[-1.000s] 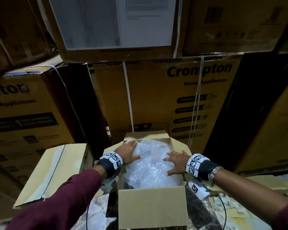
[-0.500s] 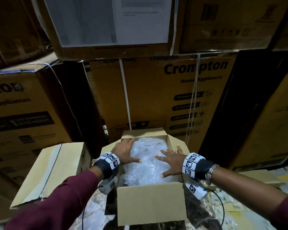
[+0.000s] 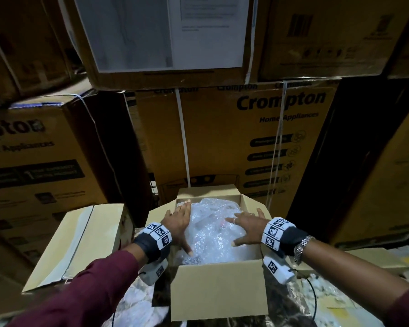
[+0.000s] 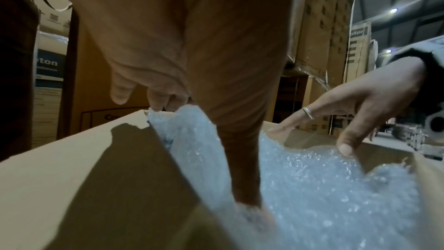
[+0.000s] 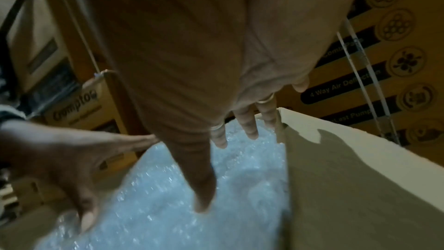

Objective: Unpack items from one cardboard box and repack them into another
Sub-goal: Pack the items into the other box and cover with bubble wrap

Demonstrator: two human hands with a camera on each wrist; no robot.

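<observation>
An open cardboard box (image 3: 219, 291) stands in front of me, filled with a bundle of clear bubble wrap (image 3: 213, 230). My left hand (image 3: 178, 223) lies flat on the left side of the wrap, fingers straight, thumb pushed down into it. My right hand (image 3: 247, 226) spreads flat over the right side. In the left wrist view the left thumb sinks into the bubble wrap (image 4: 324, 187) beside the box wall (image 4: 100, 168), and the right hand (image 4: 355, 105) shows opposite. In the right wrist view the straight fingers (image 5: 248, 128) rest on the bubble wrap (image 5: 168, 197) beside the box's right wall (image 5: 348, 178).
A second, paler closed carton (image 3: 78, 241) sits to the left. Tall stacked Crompton cartons (image 3: 234, 138) wall in the back and both sides. Plastic sheeting and scraps (image 3: 328, 300) cover the surface around the open box.
Both hands have slid slightly along the bubble wrap, the left thumb pushing deeper at the near edge, and the wrap sits a little lower in the box.
</observation>
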